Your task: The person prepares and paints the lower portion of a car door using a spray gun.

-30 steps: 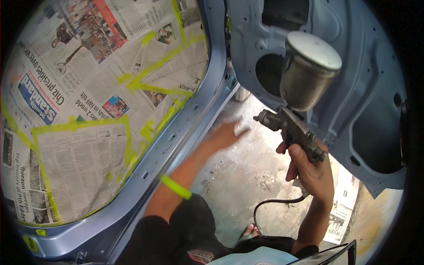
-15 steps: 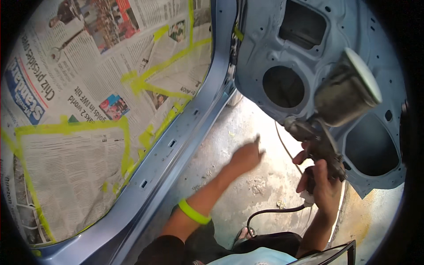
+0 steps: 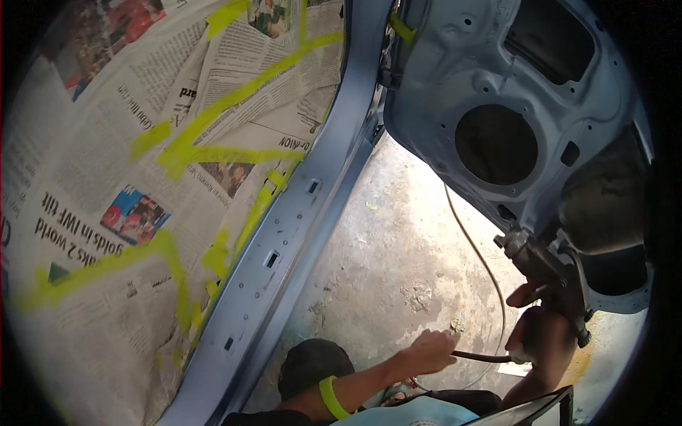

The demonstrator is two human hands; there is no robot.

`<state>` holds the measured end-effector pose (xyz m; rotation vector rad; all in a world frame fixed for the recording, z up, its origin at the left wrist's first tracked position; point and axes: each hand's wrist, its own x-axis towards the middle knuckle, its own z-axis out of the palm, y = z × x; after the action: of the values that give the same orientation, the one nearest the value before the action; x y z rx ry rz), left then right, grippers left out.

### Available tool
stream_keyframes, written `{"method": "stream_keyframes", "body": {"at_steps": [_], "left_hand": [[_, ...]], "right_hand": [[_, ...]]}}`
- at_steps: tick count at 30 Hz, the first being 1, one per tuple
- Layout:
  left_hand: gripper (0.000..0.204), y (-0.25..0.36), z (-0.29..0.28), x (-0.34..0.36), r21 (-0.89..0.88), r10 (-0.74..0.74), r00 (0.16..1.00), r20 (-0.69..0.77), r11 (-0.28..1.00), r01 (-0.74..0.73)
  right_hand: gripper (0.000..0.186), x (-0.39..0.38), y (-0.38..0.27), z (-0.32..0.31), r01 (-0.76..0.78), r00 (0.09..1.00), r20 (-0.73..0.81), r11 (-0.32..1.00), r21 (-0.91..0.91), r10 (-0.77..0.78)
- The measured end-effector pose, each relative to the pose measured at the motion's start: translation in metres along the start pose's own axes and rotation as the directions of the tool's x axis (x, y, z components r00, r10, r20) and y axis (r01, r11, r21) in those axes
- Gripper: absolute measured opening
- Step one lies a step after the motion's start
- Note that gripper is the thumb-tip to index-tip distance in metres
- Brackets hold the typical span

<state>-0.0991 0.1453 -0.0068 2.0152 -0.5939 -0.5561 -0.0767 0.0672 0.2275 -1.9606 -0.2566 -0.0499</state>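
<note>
My right hand [image 3: 547,337] is wrapped round the handle of a metal spray gun [image 3: 550,266]. A large cup [image 3: 604,202] rises from the gun, close against the bluish-grey car door. From the base of the handle a dark air hose [image 3: 483,356] runs left to my left hand [image 3: 430,352]. The fingers of that hand are closed on the hose, low in front of my body. A yellow-green wristband [image 3: 331,397] circles my left wrist.
The open car door [image 3: 426,92] with round and angular cut-outs stands at right. Newspaper [image 3: 234,113] held with yellow tape covers the car's opening at left. Between them lie the painted sill [image 3: 284,234], a concrete floor [image 3: 376,248] and a thin cable [image 3: 472,234].
My left hand has dropped from a pointing pose and closed on the hose. The spray gun has moved right and down with my right hand. The view has shifted as well.
</note>
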Motion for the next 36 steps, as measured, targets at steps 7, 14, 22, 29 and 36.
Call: {"method": "stream_keyframes", "body": {"at_steps": [7, 14, 22, 29, 36], "left_hand": [[0.064, 0.01, -0.02, -0.01, -0.048, 0.08, 0.996, -0.035, 0.995, -0.082], [0.061, 0.007, -0.025, -0.012, -0.162, 0.159, 0.985, -0.06, 0.973, -0.167], [0.066, 0.0, -0.02, -0.003, -0.182, 0.216, 0.959, -0.184, 0.951, -0.249], [0.064, -0.006, -0.012, 0.0, -0.164, 0.181, 0.958, -0.221, 0.962, -0.219], [0.062, 0.005, -0.035, -0.007, -0.133, 0.108, 0.993, -0.047, 0.985, -0.113]], "right_hand": [[0.077, -0.002, 0.027, -0.015, -0.038, 0.998, -0.05, 0.999, 0.021, 0.039], [0.076, -0.001, 0.052, -0.025, 0.016, 0.979, -0.199, 0.995, -0.095, -0.035], [0.081, 0.026, 0.052, -0.008, 0.212, 0.915, -0.293, 0.949, -0.232, -0.276], [0.079, 0.01, 0.059, -0.017, 0.07, 0.974, -0.2, 0.978, -0.198, -0.11], [0.074, 0.018, 0.035, 0.0, -0.045, 0.995, 0.087, 0.996, -0.082, 0.052]]}}
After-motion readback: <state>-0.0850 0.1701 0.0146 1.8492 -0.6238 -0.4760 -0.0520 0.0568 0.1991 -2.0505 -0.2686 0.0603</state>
